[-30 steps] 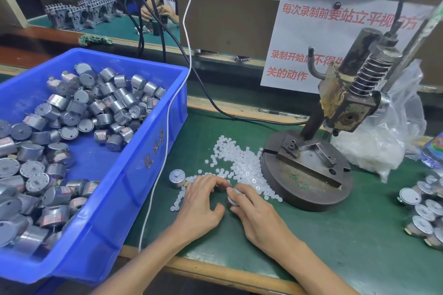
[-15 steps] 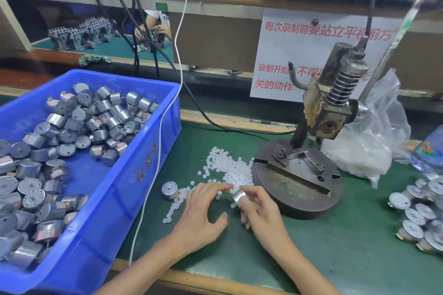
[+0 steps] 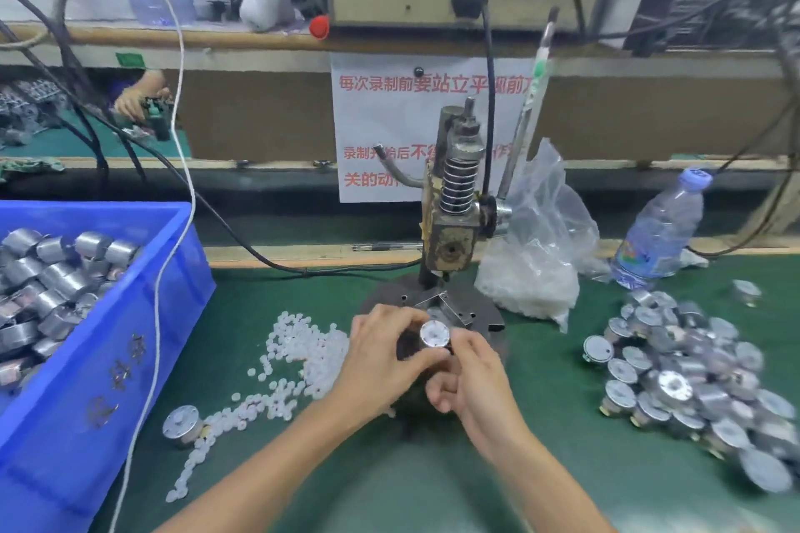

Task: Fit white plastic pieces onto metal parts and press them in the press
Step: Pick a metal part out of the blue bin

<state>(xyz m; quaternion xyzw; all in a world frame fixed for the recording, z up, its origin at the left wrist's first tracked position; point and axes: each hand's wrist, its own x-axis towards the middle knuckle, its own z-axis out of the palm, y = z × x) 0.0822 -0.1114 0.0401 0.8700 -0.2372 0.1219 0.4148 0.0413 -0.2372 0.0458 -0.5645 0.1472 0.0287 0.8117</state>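
Fingers of the left hand curl round a small metal part, thumb under it and forefinger over it. The right hand pinches the same part from the other side with its fingertips, and its other fingers are folded toward the palm. The part is held with its round pale face up, just over the front of the dark base of the press. I cannot tell whether a white piece already sits on it.

Loose white plastic pieces lie scattered on the green surface left of the hands, with a lone motor standing at their near edge. A blue bin of metal parts stands far left. A heap of parts lies to the right, and a clear bag of white pieces leans beside the press.
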